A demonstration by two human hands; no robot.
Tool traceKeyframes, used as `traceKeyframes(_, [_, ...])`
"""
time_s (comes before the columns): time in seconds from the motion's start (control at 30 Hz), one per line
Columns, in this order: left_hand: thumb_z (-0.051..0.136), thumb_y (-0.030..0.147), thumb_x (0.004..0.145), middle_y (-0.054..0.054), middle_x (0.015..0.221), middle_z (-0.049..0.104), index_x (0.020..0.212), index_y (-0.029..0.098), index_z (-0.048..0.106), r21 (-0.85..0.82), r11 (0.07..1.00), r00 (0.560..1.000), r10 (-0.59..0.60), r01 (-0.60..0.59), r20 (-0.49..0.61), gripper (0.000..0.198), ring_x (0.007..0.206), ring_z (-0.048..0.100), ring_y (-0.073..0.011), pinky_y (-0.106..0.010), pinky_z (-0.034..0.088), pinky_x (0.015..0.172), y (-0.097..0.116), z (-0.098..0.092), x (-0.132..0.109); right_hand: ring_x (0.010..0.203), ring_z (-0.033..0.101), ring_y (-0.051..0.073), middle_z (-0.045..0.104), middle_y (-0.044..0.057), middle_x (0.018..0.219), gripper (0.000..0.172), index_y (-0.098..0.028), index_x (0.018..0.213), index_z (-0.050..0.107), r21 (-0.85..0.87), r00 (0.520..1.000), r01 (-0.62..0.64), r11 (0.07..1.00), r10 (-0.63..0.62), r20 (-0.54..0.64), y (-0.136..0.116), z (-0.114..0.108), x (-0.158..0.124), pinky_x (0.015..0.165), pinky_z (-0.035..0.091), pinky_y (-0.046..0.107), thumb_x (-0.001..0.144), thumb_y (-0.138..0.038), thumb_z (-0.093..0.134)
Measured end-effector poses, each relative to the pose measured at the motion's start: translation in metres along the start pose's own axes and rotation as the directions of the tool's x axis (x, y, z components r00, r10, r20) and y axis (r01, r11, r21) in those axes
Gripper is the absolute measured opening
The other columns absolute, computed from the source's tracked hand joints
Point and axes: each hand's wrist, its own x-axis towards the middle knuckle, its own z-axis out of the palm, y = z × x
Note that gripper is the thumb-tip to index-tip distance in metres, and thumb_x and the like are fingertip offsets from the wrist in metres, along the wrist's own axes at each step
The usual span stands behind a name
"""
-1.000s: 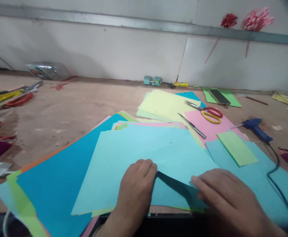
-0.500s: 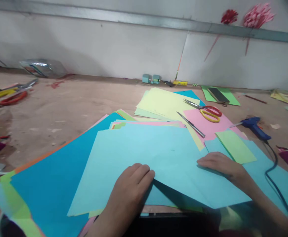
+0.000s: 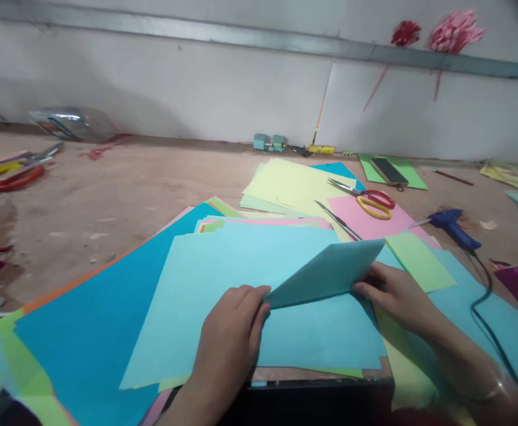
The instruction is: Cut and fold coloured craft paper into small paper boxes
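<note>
A light blue paper sheet (image 3: 330, 273), narrow and tapering, stands tilted up between my hands, its shaded face toward me. My left hand (image 3: 234, 328) rests on the paper stack and pinches the sheet's left tip between thumb and fingers. Thumb and fingers of my right hand (image 3: 392, 296) grip its right end, near the lower corner. Underneath lies a larger light blue sheet (image 3: 205, 272) on top of a pile of coloured paper. Dark blue paper (image 3: 103, 307) fans out to the left of it.
Behind the stack lie a craft knife (image 3: 338, 220), scissors (image 3: 369, 201) and yellow paper (image 3: 289, 183). To the right are a folded green paper (image 3: 418, 260), a blue glue gun (image 3: 454, 228) with its cable, and a phone (image 3: 388, 170). More scissors (image 3: 14, 171) lie at far left.
The light blue sheet's right part, spread low toward the front right before, is now lifted and tilted upward. My right hand has turned from lying over the sheet to pinching its end.
</note>
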Motion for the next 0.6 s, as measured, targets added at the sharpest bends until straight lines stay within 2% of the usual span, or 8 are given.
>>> traceKeyframes(0.1, [0.043,0.021,0.095,-0.006,0.082,0.068,0.104,0.016,0.063,0.048,0.999,0.999,-0.013,0.014,-0.035,0.023,0.074,0.061,-0.0208,-0.032,0.049,0.064,-0.001,0.002,0.000,0.054,0.055,0.016,0.057,-0.002,0.063,0.014,-0.020,0.087,0.056,-0.016,0.999,0.003,1.000,-0.004,-0.050,0.001,0.004,0.000,0.052,0.043,0.027,0.085,-0.033,0.053])
traceKeyframes(0.2, [0.042,0.023,0.095,-0.006,0.080,0.068,0.106,0.015,0.062,0.102,0.994,0.999,-0.030,0.034,-0.042,0.023,0.073,0.061,-0.0213,-0.033,0.048,0.063,-0.001,0.003,0.000,0.057,0.056,0.016,0.058,-0.002,0.068,0.032,-0.018,0.114,0.053,-0.009,0.998,-0.005,1.000,0.005,-0.058,0.001,0.008,-0.001,0.054,0.043,0.027,0.086,-0.033,0.053])
traceKeyframes(0.27, [0.043,0.023,0.095,-0.005,0.081,0.068,0.108,0.015,0.061,0.120,0.992,0.999,-0.045,0.048,-0.029,0.023,0.073,0.061,-0.0214,-0.033,0.047,0.063,-0.002,0.003,0.000,0.058,0.057,0.016,0.059,-0.002,0.069,0.041,-0.017,0.124,0.049,-0.030,0.997,-0.005,1.000,0.003,-0.079,0.000,0.009,-0.001,0.054,0.044,0.027,0.086,-0.032,0.053])
traceKeyframes(0.47, [0.050,0.021,0.091,-0.003,0.078,0.065,0.105,0.018,0.062,0.166,0.984,0.998,-0.068,0.065,0.011,0.020,0.072,0.060,-0.0211,-0.031,0.045,0.060,-0.002,0.001,0.001,0.057,0.058,0.019,0.058,-0.002,0.065,0.043,-0.015,0.126,0.048,-0.172,0.990,0.018,0.985,-0.042,-0.137,-0.002,0.016,0.002,0.053,0.043,0.029,0.084,-0.027,0.050])
traceKeyframes(0.6, [0.051,0.019,0.088,-0.002,0.074,0.062,0.098,0.019,0.061,0.158,0.983,0.995,-0.099,0.094,0.023,0.015,0.069,0.057,-0.0200,-0.030,0.042,0.058,0.002,-0.001,0.005,0.058,0.058,0.020,0.057,-0.001,0.066,0.053,-0.014,0.133,0.042,-0.309,0.980,-0.007,0.951,-0.054,-0.189,0.000,0.025,0.003,0.053,0.042,0.029,0.081,-0.020,0.052])
